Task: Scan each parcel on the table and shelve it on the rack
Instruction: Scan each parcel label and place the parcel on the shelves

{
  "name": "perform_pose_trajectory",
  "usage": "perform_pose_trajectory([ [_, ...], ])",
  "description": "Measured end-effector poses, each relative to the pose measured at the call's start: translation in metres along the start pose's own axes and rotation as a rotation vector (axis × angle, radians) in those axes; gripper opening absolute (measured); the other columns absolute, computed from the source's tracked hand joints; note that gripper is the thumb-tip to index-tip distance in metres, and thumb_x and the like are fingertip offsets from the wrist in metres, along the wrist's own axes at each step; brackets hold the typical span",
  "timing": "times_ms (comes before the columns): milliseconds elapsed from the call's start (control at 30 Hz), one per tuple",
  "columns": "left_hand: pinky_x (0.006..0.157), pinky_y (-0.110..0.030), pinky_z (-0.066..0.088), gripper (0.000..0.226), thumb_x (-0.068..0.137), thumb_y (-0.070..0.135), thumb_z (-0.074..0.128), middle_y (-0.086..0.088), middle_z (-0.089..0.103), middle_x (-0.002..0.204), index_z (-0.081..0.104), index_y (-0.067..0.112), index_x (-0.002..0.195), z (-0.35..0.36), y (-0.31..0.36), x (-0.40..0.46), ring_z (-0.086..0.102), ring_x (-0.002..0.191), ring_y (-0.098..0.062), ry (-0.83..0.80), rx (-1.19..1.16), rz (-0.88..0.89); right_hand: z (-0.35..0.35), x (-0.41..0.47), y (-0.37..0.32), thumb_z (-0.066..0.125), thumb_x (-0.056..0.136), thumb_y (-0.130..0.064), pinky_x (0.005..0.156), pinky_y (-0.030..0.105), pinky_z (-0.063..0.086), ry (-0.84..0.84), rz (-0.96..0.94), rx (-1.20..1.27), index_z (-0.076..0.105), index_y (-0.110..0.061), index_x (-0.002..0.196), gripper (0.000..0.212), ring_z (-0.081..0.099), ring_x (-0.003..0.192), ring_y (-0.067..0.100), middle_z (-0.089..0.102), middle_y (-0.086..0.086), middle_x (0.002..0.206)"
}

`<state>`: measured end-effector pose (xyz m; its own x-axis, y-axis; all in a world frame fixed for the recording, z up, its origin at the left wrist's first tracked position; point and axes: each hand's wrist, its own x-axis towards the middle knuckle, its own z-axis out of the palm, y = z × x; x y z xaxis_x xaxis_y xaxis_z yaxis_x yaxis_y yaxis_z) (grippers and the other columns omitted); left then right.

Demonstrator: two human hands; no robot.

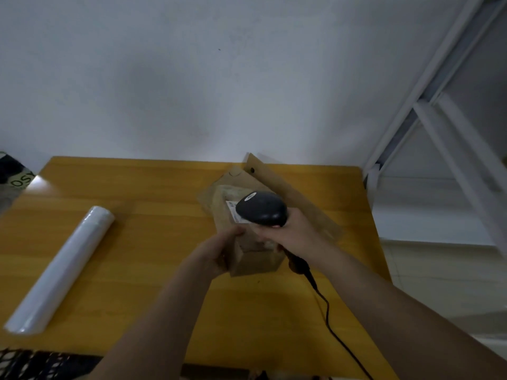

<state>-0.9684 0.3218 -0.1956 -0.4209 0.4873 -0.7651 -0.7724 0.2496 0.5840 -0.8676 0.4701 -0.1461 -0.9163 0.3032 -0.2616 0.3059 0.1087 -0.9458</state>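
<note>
A small brown cardboard parcel [255, 256] with a white label [233, 211] is held over the yellow wooden table [153, 193]. My left hand [219, 252] grips its left side. My right hand [285, 231] grips the handle of a black barcode scanner [262, 208], whose head hangs just above the label and hides part of it. Beneath and behind the parcel lies a flat brown envelope [299, 198]. A long white roll-shaped parcel [63, 267] lies on the table at the left.
The scanner's black cable [329, 314] trails across the table toward the near right edge. A white metal rack [450, 111] stands at the right, past the table. A white wall is behind. Patterned fabric [16, 176] shows at the far left.
</note>
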Motion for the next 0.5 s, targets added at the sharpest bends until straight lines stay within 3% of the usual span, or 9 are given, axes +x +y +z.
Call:
perform_pose_trajectory([
  [100,0.054,-0.033,0.058,0.041,0.067,0.018,0.076,-0.01,0.076,0.081,0.063,0.009,0.105,-0.001,-0.006,-0.007,0.074,0.071,-0.024,0.015,-0.1,0.043,-0.008,-0.008,-0.007,0.075,0.084,-0.018,0.05,0.022,0.053,0.138,0.07,0.109,0.07,-0.018,0.088,0.006,0.069,0.06,0.013,0.074,0.006,0.07],
  [167,0.055,-0.033,0.058,0.042,0.065,0.016,0.077,-0.011,0.074,0.096,0.065,0.011,0.105,0.0,-0.004,-0.013,0.072,0.082,-0.025,0.01,-0.075,0.084,-0.019,-0.015,-0.013,0.075,0.084,-0.022,0.05,0.023,0.052,0.208,0.093,0.11,0.071,-0.012,0.086,0.011,0.067,0.057,0.016,0.073,0.006,0.068],
  [267,0.069,-0.038,0.057,0.066,0.06,0.014,0.082,-0.013,0.064,0.119,0.058,0.007,0.121,0.001,0.008,-0.024,0.063,0.102,-0.029,0.076,0.056,0.139,-0.035,-0.032,-0.025,0.076,0.083,-0.025,0.048,0.019,0.049,0.211,0.069,0.06,0.07,-0.013,0.08,0.014,0.064,0.052,0.012,0.07,0.001,0.062],
  [333,0.067,-0.037,0.055,0.06,0.066,0.01,0.084,-0.01,0.062,0.112,0.051,0.009,0.116,0.002,0.019,-0.033,0.061,0.097,-0.028,0.155,0.176,0.191,-0.043,-0.044,-0.03,0.075,0.084,-0.023,0.046,0.017,0.047,0.183,0.039,0.008,0.069,-0.016,0.077,0.012,0.061,0.048,0.008,0.067,-0.002,0.056],
  [433,0.052,-0.027,0.052,0.037,0.067,0.013,0.087,-0.004,0.063,0.091,0.058,0.012,0.089,0.009,0.036,-0.045,0.062,0.08,-0.02,0.259,0.328,0.277,-0.05,-0.06,-0.033,0.073,0.087,-0.019,0.045,0.015,0.045,0.113,0.025,-0.123,0.065,-0.02,0.074,0.015,0.058,0.045,0.004,0.063,-0.006,0.05],
  [500,0.045,-0.023,0.05,0.037,0.065,0.014,0.089,0.0,0.062,0.086,0.059,0.014,0.085,0.018,0.048,-0.054,0.061,0.075,-0.017,0.294,0.405,0.327,-0.054,-0.07,-0.034,0.07,0.088,-0.015,0.046,0.017,0.045,0.066,0.007,-0.201,0.064,-0.022,0.079,0.013,0.056,0.044,0.003,0.06,-0.007,0.048],
])
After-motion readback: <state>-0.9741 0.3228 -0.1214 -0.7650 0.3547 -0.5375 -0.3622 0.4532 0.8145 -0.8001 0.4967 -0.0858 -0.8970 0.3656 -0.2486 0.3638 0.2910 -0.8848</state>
